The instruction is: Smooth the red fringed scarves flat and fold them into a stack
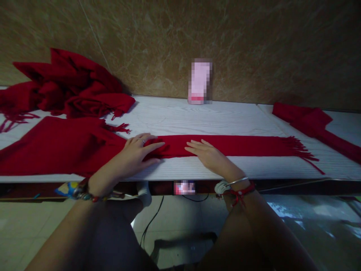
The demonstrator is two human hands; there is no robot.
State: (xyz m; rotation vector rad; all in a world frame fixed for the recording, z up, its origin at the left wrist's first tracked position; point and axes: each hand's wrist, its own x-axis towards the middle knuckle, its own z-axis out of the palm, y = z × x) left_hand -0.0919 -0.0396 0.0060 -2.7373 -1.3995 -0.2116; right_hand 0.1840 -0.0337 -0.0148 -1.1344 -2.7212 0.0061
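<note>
A red fringed scarf [254,146] runs along the white table, folded into a narrow flat strip on the right with its fringe at the right end. Toward the left the same red cloth spreads wider and looser. My left hand [141,150] lies on the strip where it meets the wide part, fingers stretched and spread. My right hand [207,153] rests flat on the strip's near half, fingers extended to the left. Both palms face down, and the cloth under them is hidden.
A crumpled heap of red fringed cloth [76,82] lies at the back left. Another red cloth piece [313,120] lies at the right. A blurred pink-white item [199,81] leans on the marbled wall [248,45] behind the white table [180,116]. A black cable [153,220] hangs below.
</note>
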